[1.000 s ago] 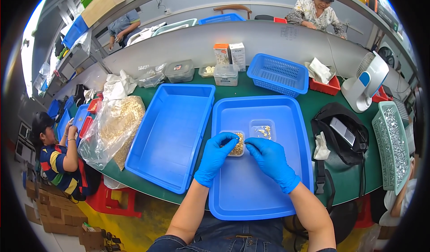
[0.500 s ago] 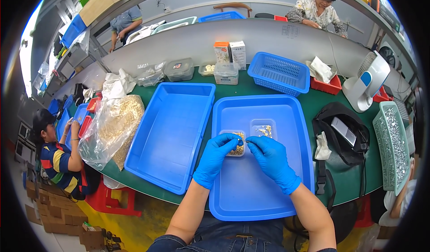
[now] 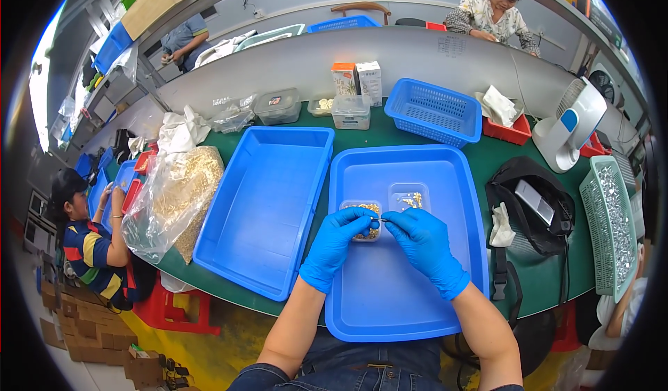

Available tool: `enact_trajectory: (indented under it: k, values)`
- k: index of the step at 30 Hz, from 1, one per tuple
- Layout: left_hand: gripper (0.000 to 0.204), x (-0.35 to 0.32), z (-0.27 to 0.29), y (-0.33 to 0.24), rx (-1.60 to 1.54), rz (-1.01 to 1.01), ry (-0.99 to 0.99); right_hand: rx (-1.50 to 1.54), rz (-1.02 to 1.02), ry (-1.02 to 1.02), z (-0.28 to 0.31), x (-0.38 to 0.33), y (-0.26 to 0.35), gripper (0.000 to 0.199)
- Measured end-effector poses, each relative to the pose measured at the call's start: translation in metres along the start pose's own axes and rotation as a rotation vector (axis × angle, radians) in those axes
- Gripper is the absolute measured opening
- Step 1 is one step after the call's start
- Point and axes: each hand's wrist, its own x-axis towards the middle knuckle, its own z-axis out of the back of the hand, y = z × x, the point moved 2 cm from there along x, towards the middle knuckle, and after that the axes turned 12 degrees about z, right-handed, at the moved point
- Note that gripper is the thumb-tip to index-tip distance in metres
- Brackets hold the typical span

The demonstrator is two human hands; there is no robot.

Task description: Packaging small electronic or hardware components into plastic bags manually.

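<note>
My left hand (image 3: 339,243) and my right hand (image 3: 422,246), both in blue gloves, meet above a blue tray (image 3: 390,307). Their fingertips pinch a small metal piece (image 3: 379,219) between them, too small to name more exactly. Just beyond the left fingers, and partly covered by them, sits a clear tub (image 3: 370,235) full of tiny brass-coloured parts. A second clear tub (image 3: 409,197) farther right in the tray holds fewer such parts.
Left of the tray lies another blue tray (image 3: 261,210), beside a clear bag of small tan pieces (image 3: 184,196). A blue basket (image 3: 435,113) and a white fan (image 3: 574,126) stand behind. At right are a black bag (image 3: 515,182) and a green basket of metal parts (image 3: 609,217). A co-worker (image 3: 90,231) sits at left.
My hands stay nearly in place, while the metal piece between the fingertips shows more plainly now. Behind the partition, the person at the upper left has shifted a little.
</note>
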Motion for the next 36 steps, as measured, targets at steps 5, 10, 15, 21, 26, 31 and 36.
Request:
enact_trajectory:
  k: [5,10,15,21,26,31,36]
  values:
    - [0.019,-0.003,-0.004,-0.001,0.032,0.005,-0.037,-0.113,-0.006,0.083,0.002,0.0,0.003,0.018]
    - [0.019,-0.004,-0.006,-0.005,0.065,0.013,-0.056,-0.136,-0.008,0.081,0.003,0.001,0.003,0.017]
    - [0.018,-0.006,-0.008,-0.006,0.08,-0.028,-0.076,-0.097,0.004,0.027,0.0,0.002,0.006,0.017]
    - [0.017,-0.01,-0.01,-0.009,0.132,-0.027,-0.102,-0.104,0.009,0.031,0.002,0.003,0.006,0.016]
    - [0.017,-0.009,-0.01,-0.007,0.155,-0.027,-0.102,-0.16,0.058,0.006,0.003,0.003,0.007,0.015]
    - [0.016,-0.01,-0.012,-0.007,0.199,-0.056,-0.129,-0.161,0.041,0.016,0.004,0.003,0.006,0.015]
    - [0.015,-0.007,-0.011,-0.008,0.106,-0.045,-0.12,-0.103,0.01,-0.003,0.005,0.004,0.007,0.014]
